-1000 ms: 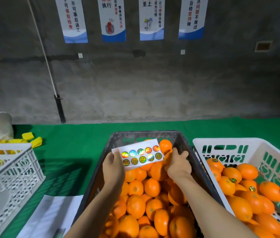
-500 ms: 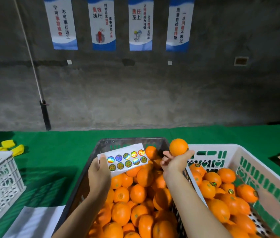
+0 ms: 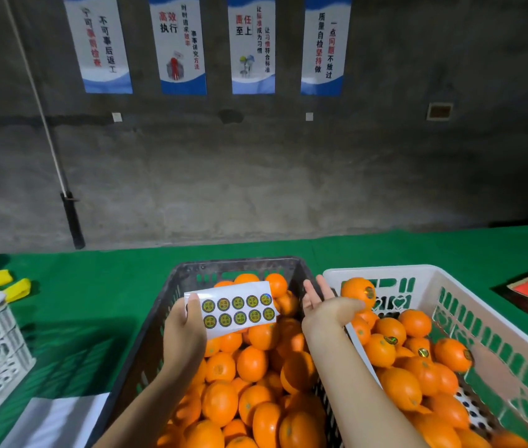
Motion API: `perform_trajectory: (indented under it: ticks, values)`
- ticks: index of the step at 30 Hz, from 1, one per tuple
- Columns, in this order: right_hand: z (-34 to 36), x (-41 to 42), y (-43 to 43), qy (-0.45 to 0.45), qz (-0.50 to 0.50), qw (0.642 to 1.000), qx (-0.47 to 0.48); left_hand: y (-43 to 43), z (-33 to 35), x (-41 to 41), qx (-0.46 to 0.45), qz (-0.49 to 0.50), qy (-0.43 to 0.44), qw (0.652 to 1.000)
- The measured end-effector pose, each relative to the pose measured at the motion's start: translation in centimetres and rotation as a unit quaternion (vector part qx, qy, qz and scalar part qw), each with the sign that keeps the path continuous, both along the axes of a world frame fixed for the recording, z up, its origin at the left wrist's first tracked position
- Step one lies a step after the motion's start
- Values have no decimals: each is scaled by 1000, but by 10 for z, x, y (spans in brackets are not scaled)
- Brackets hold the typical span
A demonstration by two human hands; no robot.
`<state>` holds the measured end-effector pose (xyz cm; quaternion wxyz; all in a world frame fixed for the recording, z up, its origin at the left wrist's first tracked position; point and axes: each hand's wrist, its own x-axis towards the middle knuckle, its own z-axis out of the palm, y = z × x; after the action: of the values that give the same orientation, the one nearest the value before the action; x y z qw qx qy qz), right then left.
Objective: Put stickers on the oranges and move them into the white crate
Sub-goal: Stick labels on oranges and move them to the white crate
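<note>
Head view: your left hand (image 3: 182, 328) pinches the sticker sheet (image 3: 235, 309) over the dark crate (image 3: 159, 318). Your right hand (image 3: 324, 310), fingers spread, holds nothing; a stickered orange (image 3: 358, 291) sits just beyond, above the white crate (image 3: 430, 276).

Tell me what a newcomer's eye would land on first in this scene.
The mass of oranges filling the dark crate at centre. Next, the sticker sheet held over it by the left hand. Then one stickered orange in mid-air just beyond the open right hand, above the white crate on the right.
</note>
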<state>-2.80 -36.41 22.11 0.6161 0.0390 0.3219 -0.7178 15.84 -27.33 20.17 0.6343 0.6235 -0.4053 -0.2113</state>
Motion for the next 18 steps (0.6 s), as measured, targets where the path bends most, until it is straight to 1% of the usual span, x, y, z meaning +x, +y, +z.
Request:
perform_trajectory:
  ticks: [2,3,4,5,6,7,8,9,10,11,12,13,14,15,18]
  values:
    - [1,2,3,36,-1,999,13,1,0,-1,1,-8,-10,1000]
    - [1,5,4,76,4,997,14,1,-1,-1,3,-14,-14,1000]
    - [0,10,5,128,10,992,5,1,-1,-1,6,-20,-19,1000]
    - [-1,16,7,197,14,980,-10,0,-2,-2,9,-23,-24,999]
    - [-2,22,9,295,14,955,-32,0,-2,-2,12,-23,-27,999]
    - [-4,28,11,416,11,907,-66,0,-2,-3,17,-20,-33,999]
    - [-7,33,14,542,5,832,-117,-1,-1,-2,21,-20,-42,999]
    - [-9,37,18,648,2,740,-177,-2,-2,-2,26,-23,-53,998]
    - [-12,42,21,729,6,641,-240,-1,-2,-3,27,-26,-62,997]
    - [-14,46,25,788,17,539,-298,0,-2,-3,24,-29,-70,997]
    - [-17,51,27,821,35,450,-349,1,-1,-3,18,-28,-83,996]
    - [-21,56,29,833,60,387,-391,1,-2,-2,13,-25,-101,994]
    - [-24,59,32,829,92,360,-417,1,-3,-1,13,-23,-118,993]
    - [-25,62,35,819,131,361,-427,1,-3,1,16,-23,-120,992]
    - [-29,62,35,791,216,407,-403,0,-1,6,21,-32,-75,996]
